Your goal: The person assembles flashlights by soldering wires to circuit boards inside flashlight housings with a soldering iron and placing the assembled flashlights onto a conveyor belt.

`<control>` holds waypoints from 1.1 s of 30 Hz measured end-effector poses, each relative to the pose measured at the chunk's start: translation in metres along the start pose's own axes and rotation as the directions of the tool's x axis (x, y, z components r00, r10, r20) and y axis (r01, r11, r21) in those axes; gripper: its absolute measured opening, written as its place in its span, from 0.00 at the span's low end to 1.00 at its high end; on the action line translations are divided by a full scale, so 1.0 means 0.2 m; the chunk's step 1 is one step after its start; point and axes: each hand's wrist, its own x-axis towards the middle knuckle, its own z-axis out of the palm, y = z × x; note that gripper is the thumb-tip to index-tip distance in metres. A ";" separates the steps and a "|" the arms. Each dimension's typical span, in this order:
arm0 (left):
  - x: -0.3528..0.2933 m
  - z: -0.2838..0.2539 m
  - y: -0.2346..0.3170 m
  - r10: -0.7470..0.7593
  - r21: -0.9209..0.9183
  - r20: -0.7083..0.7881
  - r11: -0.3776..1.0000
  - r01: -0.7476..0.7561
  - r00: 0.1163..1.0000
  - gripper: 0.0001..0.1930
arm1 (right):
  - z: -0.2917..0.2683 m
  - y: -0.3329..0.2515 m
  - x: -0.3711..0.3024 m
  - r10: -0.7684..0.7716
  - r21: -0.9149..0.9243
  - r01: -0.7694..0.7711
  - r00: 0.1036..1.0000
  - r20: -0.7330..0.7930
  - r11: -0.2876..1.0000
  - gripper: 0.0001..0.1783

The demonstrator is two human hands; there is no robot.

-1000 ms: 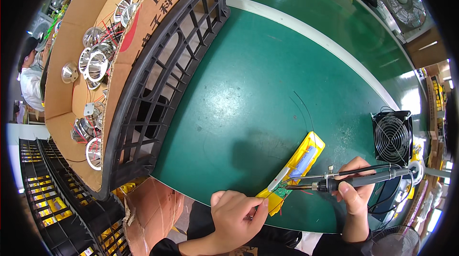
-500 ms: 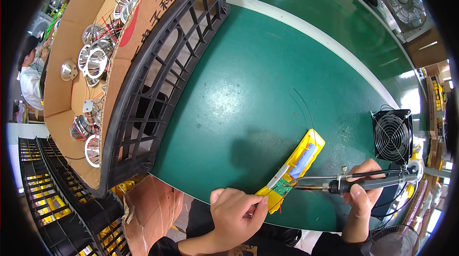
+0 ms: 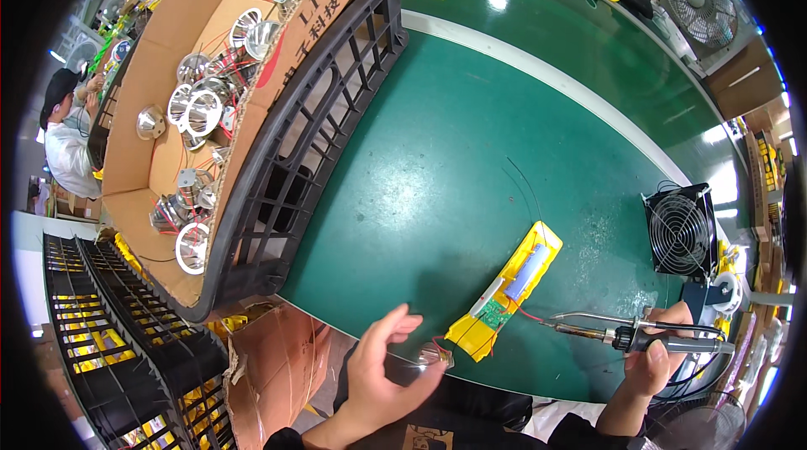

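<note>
A yellow plastic case (image 3: 538,241) lies open on the green table near its front edge, with a blue cylindrical cell (image 3: 526,270) and a small green circuit board (image 3: 493,314) inside. My right hand (image 3: 656,362) grips a soldering iron (image 3: 626,337), whose tip points left and stops just right of the board. My left hand (image 3: 378,370) is left of the case, upper fingers spread, while thumb and fingertip pinch a small wired part (image 3: 438,356) joined to the case by red wires.
A black square fan (image 3: 679,233) stands right of the case, with a solder spool (image 3: 725,292) below it. A black plastic crate (image 3: 311,130) holds a cardboard box (image 3: 126,164) of silver reflectors. Stacked black crates (image 3: 84,324) sit lower left. Another person (image 3: 63,139) works far left.
My left hand has drawn back from the case's near end and spread its fingers, pulling the small wired part out with it. The soldering iron has shifted slightly right, away from the board.
</note>
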 end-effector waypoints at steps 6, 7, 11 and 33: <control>0.03 -0.04 0.01 -0.074 0.011 0.111 0.997 0.073 0.991 0.12 | 0.00 0.03 -0.02 -0.002 -0.014 0.002 1.000 -0.007 1.000 0.20; 0.05 -0.02 0.01 -0.070 0.009 0.111 0.998 0.069 0.991 0.12 | 0.01 0.02 -0.02 0.005 -0.011 -0.005 1.000 -0.005 1.000 0.20; 0.08 0.04 -0.03 0.079 -0.021 0.107 0.997 -0.078 0.991 0.06 | 0.03 0.01 -0.05 0.024 -0.034 -0.023 0.999 0.028 0.999 0.19; 0.07 0.19 -0.01 0.132 0.145 0.023 0.980 -0.134 0.991 0.08 | 0.15 0.04 0.15 0.150 -0.358 -0.014 0.923 0.354 0.934 0.11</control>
